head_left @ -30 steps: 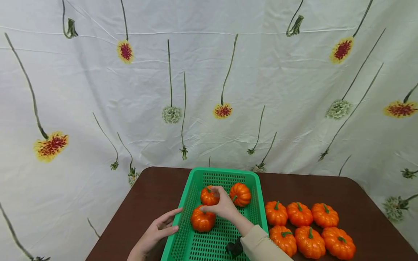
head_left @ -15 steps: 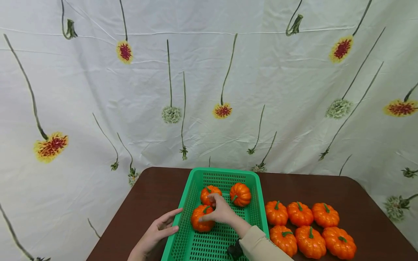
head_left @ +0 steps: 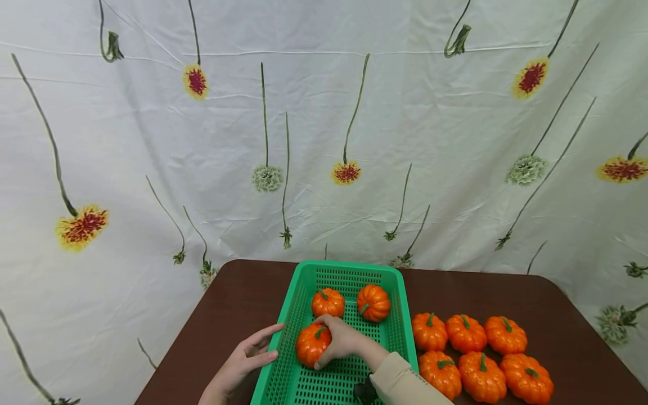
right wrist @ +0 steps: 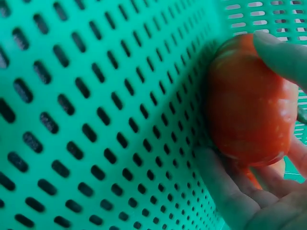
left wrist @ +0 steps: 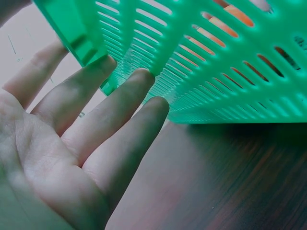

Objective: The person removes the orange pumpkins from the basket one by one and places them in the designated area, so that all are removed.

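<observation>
Inside a green perforated plastic basket [head_left: 349, 265], my right hand [head_left: 345, 341] grips a small orange pumpkin [head_left: 310, 345] with a green stem. The right wrist view shows the thumb on one side of this pumpkin [right wrist: 252, 105] and fingers curled round the other. Just behind it sits a second pumpkin [head_left: 328, 304], and a third pumpkin [head_left: 373, 302] lies at the basket's back right. My left hand [head_left: 242, 358] stays at the basket's left side, fingers extended. In the left wrist view, its fingertips [left wrist: 144, 76] meet the slotted outer wall.
Several more orange pumpkins [head_left: 481, 376] stand in two rows right of the basket on the dark brown table [head_left: 243, 298]. Behind the table hangs a white cloth [head_left: 314, 208] with flower prints. A black object [head_left: 365, 390] shows at the right wrist, low over the basket.
My right hand has moved from above the rear left pumpkin toward me, down onto the front pumpkin, and now grips it. The left hand stays in place.
</observation>
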### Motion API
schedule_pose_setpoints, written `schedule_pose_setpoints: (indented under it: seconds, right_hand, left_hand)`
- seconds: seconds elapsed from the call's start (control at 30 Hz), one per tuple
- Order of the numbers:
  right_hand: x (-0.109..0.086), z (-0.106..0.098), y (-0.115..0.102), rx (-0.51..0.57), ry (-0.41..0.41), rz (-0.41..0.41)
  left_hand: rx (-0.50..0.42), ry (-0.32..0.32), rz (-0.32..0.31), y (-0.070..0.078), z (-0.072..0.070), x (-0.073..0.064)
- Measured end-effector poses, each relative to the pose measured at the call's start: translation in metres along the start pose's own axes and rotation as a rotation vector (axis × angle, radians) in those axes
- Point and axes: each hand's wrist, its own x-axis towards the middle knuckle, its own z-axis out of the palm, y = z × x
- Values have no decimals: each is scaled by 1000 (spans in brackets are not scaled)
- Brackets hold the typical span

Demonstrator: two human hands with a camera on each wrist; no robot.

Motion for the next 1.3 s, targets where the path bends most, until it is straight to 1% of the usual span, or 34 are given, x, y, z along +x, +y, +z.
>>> schedule_pose_setpoints:
  seconds: [0.13,0.27,0.4,0.63,0.7,0.8,0.9,0.97,1.1,1.2,1.3]
  right_hand:
    - [-1,-1,-1,-19,-30,-13]
    - [-2,-4,0,-11,-64,-30]
    - [-2,-10,-1,32,-98,-39]
    - [-7,-21,-7,96,-131,-52]
    - [-9,-24,-8,116,-144,-52]
    - [-12,-30,-10,153,-167,-54]
    - [-17,-39,-16,198,-174,-52]
    - [-23,-47,-20,226,-163,-53]
    - [-36,-60,-24,253,-102,-63]
    - [-47,-67,-24,272,-28,-74]
    - [-59,-71,-22,300,80,-79]
  left_hand:
    - [-1,5,-10,0,0,0]
    - [-2,3,-17,0,0,1]
    - [1,-3,-12,0,0,1]
    - [6,-1,-9,-1,-1,1]
    - [7,-5,-1,-2,-1,1]
    - [8,-7,4,-2,-1,0]
    - [1,-6,2,-3,-1,0]
    - [-6,-4,-5,-2,-1,0]
    - [-9,-13,3,-1,-1,1]
    - [-4,-26,9,-1,-2,0]
    - [-14,-40,9,-1,-3,0]
